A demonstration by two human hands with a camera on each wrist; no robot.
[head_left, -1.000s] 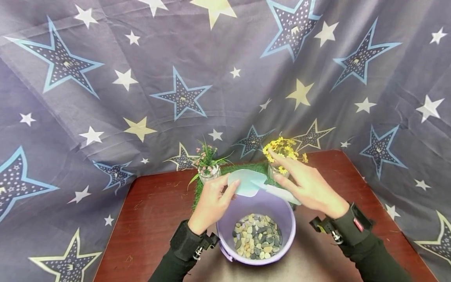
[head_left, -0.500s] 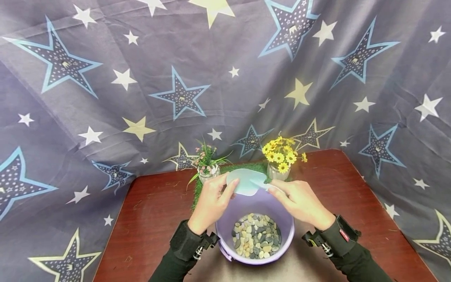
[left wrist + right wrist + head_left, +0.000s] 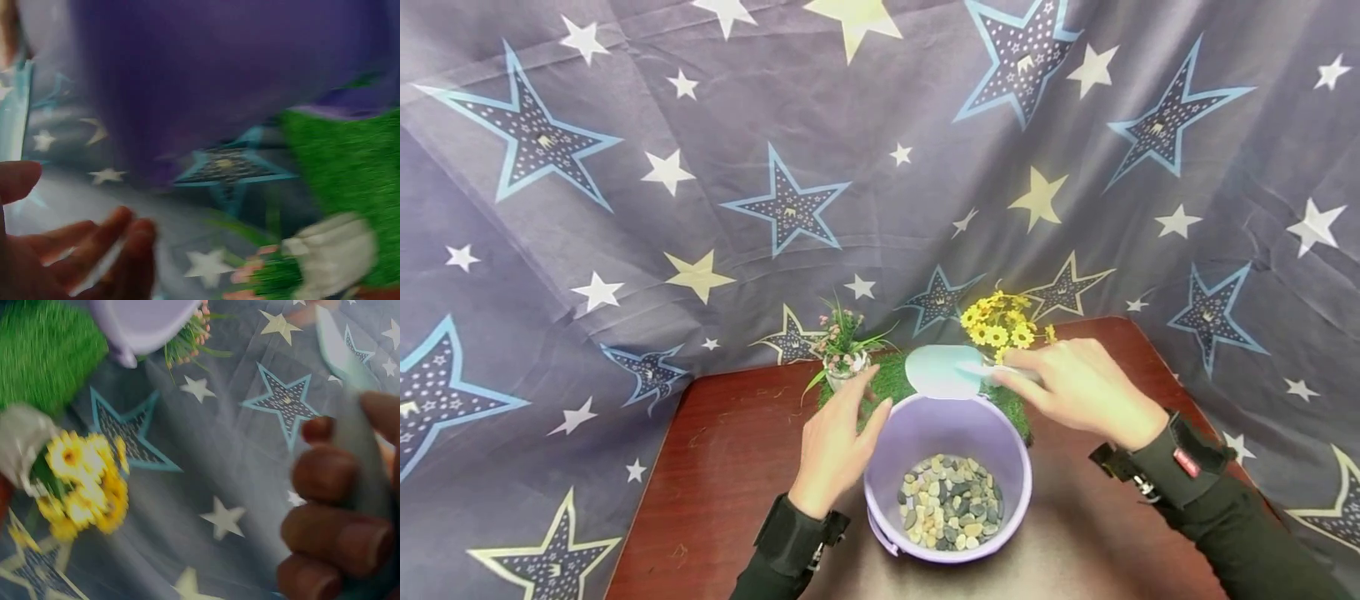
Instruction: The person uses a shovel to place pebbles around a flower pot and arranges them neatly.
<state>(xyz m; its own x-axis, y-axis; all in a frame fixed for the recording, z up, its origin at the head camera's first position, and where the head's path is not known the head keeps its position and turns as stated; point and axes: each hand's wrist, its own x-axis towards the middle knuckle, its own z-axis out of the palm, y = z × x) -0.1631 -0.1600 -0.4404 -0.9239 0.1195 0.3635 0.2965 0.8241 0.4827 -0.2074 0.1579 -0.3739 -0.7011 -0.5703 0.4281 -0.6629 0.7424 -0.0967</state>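
Observation:
In the head view my right hand [image 3: 1078,387] grips the handle of a pale blue-green shovel [image 3: 943,372], its broad blade level and pointing left over the far rim of a purple bucket [image 3: 1022,508]. The right wrist view shows the fingers [image 3: 337,540] curled round that handle. My left hand [image 3: 835,442] is beside the bucket's left rim, fingers apart and holding nothing. Its loosely bent fingers [image 3: 134,250] also show in the left wrist view. Grey, black and cream pebbles [image 3: 951,504] cover the bucket's bottom.
Behind the bucket lies a green grass mat [image 3: 891,379]. A pot of pink flowers [image 3: 844,342] stands at its left, a pot of yellow flowers [image 3: 997,321] at its right. The reddish-brown table [image 3: 730,450] ends at a grey star-patterned cloth [image 3: 850,108].
The right hand closed round the shovel's handle and has moved right and slightly up with it. The left hand has let go of the blade and drawn back a little.

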